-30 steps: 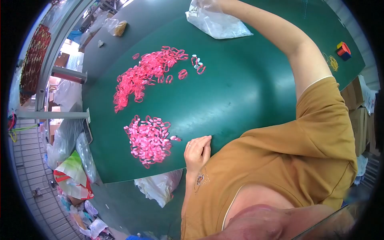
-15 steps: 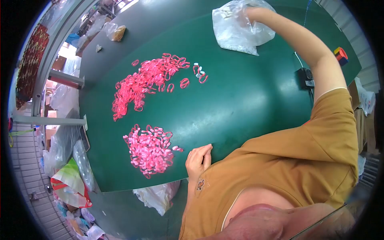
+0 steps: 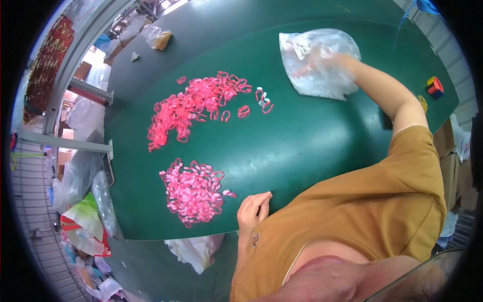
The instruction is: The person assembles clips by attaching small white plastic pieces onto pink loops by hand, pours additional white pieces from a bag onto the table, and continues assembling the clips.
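Note:
My right hand [image 3: 322, 63] is at the clear plastic bag [image 3: 322, 85] at the top right of the head view. It is smeared by motion and partly behind the plastic, so its fingers cannot be made out. Small white pieces show near the bag's top left. At the table's near edge rests my left hand [image 3: 254, 210], its fingers curled together; anything inside them is hidden. Left of it lies a small pink piece [image 3: 229, 193], beside a heap of pink loops with pale pink parts [image 3: 193, 194]. Farther back spreads a larger heap of brighter pink loops [image 3: 188, 105].
Several white pieces [image 3: 263, 100] lie with pink loops right of the far heap. A red, yellow and blue object [image 3: 434, 87] sits at the right of the green table [image 3: 282, 156]. A metal frame [image 3: 70, 142] borders the left side. Under the near edge hangs a white bag [image 3: 196, 251].
My right hand has drawn back toward me at the bag, and the bag appears slightly nearer. My left hand stays at the table edge. The whole view has shifted a little.

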`<state>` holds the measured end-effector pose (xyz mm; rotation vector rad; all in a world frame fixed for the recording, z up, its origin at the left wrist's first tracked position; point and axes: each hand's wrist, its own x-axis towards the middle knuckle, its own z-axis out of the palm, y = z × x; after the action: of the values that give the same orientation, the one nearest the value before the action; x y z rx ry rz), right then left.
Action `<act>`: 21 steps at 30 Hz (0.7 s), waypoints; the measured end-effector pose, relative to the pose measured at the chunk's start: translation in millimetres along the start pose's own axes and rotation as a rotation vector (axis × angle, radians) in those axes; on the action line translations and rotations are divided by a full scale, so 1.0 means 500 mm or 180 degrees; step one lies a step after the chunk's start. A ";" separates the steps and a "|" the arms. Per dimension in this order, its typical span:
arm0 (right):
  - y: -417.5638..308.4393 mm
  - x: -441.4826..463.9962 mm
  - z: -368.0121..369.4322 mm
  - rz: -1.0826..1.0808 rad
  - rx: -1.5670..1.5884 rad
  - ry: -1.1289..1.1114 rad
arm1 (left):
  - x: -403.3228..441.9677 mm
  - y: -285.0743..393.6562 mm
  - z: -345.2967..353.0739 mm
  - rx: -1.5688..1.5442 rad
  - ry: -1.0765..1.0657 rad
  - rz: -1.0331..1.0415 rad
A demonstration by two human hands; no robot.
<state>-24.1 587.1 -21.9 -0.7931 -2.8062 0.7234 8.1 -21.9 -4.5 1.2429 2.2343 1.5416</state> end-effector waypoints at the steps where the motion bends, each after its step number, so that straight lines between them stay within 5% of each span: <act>1: 0.157 -0.125 -0.021 0.0025 0.0025 0.0001 | 0.002 0.001 0.001 -0.0034 -0.0004 -0.0018; 5: 0.188 -0.154 0.028 0.0145 0.0158 0.0095 | 0.011 0.009 0.000 -0.0203 0.0033 -0.0252; 10: 0.101 0.130 0.073 0.0237 0.0358 0.0258 | 0.006 0.013 0.000 -0.0235 0.0044 -0.0354; 15: 0.004 0.228 0.018 -0.0125 0.0229 0.0147 | 0.003 0.005 -0.003 -0.0415 0.0160 -0.0267; 21: 0.061 0.161 -0.134 -0.0570 -0.0263 -0.0105 | -0.001 0.005 -0.004 -0.0741 0.0255 -0.0339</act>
<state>-61.7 679.7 21.9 -0.5367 -2.9050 0.6004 8.6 -23.6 -1.8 0.9981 2.0559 1.7774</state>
